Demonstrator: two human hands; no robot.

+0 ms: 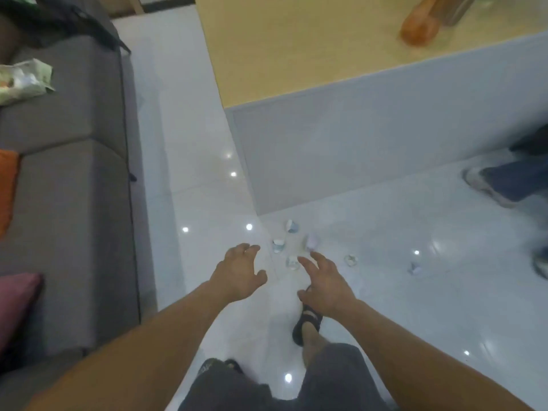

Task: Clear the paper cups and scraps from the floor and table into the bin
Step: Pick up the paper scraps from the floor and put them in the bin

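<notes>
On the floor, off the near corner of the table: paper scraps (pixel 278 246) lie in a loose cluster on the white tiles; two strays sit further right, one (pixel 350 259) close by, the other (pixel 415 269) well apart; too blurred to tell crushed cups from torn paper
Left grip (pixel 240 271): holds nothing; fingers spread and slightly curled; above the floor at the cluster's left side
Right grip (pixel 324 284): holds nothing; fingers fanned wide; their tips reach over the cluster's near side
Deciding relation: the cluster lies ahead of and below both grips; the nearest scrap (pixel 293 262) sits between them, just beside the right grip's forefinger; the right grip is the closer to it and to both strays; the pieces look crumpled, with no clear long axis
Tabletop (pixel 296 54): yellow; an orange bottle (pixel 419 25) lies toward its far right
Bin: not in view
Step, as I judge it: reaching down for a first gather; nothing lifted yet
</notes>
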